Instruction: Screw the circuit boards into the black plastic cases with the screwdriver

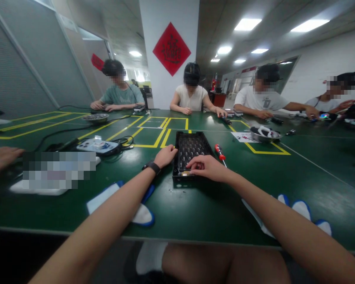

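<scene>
A black rectangular metal case lies on the green table, its inside showing rows of small pale bits. At its left wall, my left hand is closed with the fingertips on the edge; a dark band is on the wrist. Over the near end of the case, my right hand has thumb and fingers pinched together. Whatever may be between those fingertips is too small to make out. A small tan piece lies at the near left corner, beside the right fingertips. A red-handled screwdriver lies just right of the case.
White-and-blue gloves lie near the front edge, partly beneath my forearms. A phone and cables are at left. Metal bowls stand farther back. Several people sit opposite; another person's hand rests at far left. Yellow tape marks the table.
</scene>
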{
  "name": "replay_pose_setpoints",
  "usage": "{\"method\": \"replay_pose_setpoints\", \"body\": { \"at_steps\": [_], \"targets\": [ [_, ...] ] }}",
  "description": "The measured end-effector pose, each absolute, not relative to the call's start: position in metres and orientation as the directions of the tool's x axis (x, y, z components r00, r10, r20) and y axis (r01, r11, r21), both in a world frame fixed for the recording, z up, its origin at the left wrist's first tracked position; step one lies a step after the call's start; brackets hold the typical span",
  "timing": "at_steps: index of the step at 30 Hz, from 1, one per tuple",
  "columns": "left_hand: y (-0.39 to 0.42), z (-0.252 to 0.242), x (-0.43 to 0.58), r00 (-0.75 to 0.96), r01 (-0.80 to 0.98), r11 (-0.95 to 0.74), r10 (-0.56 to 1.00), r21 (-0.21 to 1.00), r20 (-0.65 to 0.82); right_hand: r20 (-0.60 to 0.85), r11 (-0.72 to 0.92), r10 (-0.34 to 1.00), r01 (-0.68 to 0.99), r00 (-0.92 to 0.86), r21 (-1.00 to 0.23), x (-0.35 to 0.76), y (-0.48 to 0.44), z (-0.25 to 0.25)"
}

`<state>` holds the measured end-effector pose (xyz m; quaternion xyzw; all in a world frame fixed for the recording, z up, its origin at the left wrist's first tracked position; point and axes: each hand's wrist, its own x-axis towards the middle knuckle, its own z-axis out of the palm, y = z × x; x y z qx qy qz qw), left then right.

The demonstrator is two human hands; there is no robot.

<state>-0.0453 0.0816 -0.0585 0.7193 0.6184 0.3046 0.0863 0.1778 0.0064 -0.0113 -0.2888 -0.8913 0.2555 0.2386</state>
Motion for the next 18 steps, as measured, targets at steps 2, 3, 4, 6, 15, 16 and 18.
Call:
{"method": "replay_pose_setpoints", "body": {
  "at_steps": [2,3,4,6,15,16,18],
  "targets": [
    [0.0815,-0.0584,-0.0451,0.054,0.836,-0.227,0.940,0.500,0.338,0.293,0.716,0.634,0.402,-0.716,-0.570,0.1783,0.0066,-0.0110],
    [0.0816,-0.0584,-0.0451,0.054,0.837,-0.226,0.940,0.499,0.336,0.294,0.722,0.632,0.407,-0.717,-0.560,0.1785,0.0066,-0.0108],
    [0.0817,-0.0583,-0.0451,0.055,0.838,-0.224,0.942,0.498,0.331,0.289,0.726,0.629,0.412,-0.722,-0.551,0.1786,0.0065,-0.0106],
    [0.0816,-0.0580,-0.0451,0.059,0.838,-0.224,0.943,0.497,0.326,0.272,0.728,0.625,0.421,-0.732,-0.542,0.1783,0.0063,-0.0103],
    [0.0792,-0.0573,-0.0472,0.087,0.823,-0.253,0.941,0.508,0.327,0.255,0.725,0.606,0.391,-0.754,-0.566,0.1785,0.0066,-0.0076],
    [0.0791,-0.0570,-0.0475,0.094,0.824,-0.258,0.940,0.505,0.327,0.253,0.727,0.602,0.388,-0.758,-0.566,0.1787,0.0068,-0.0071],
    [0.0794,-0.0558,-0.0478,0.099,0.827,-0.264,0.938,0.497,0.333,0.261,0.737,0.598,0.392,-0.758,-0.551,0.1788,0.0071,-0.0060]
  ]
}}
